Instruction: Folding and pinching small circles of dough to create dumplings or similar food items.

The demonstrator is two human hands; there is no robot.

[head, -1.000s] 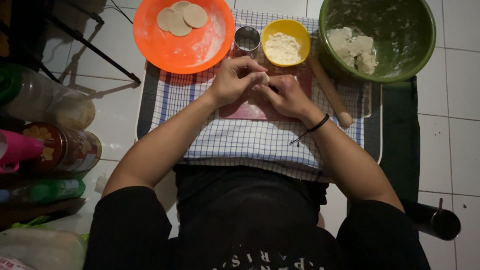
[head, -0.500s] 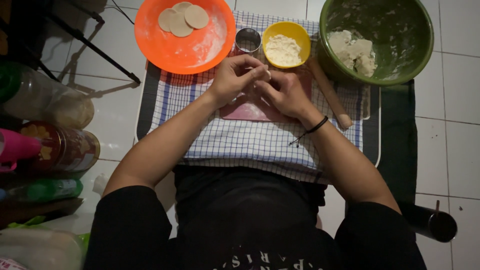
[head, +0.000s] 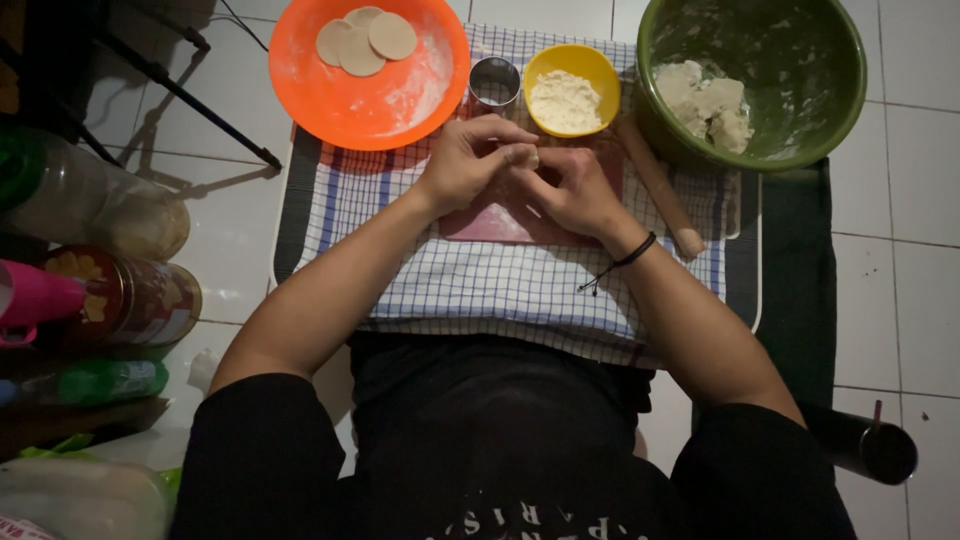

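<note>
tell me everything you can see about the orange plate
The orange plate is round and shallow with a raised rim, and looks like plastic. It lies flat at the top left of the checked cloth, its upper edge cut off by the frame. White flour dusts its right half. Three thin, pale dough discs lie overlapping near its far edge. A small metal ring cutter stands just right of it, about touching the rim. Neither hand touches the plate.

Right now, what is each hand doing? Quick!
Left hand: closed, pinching a small piece of dough.
Right hand: closed on the same dough.
</note>
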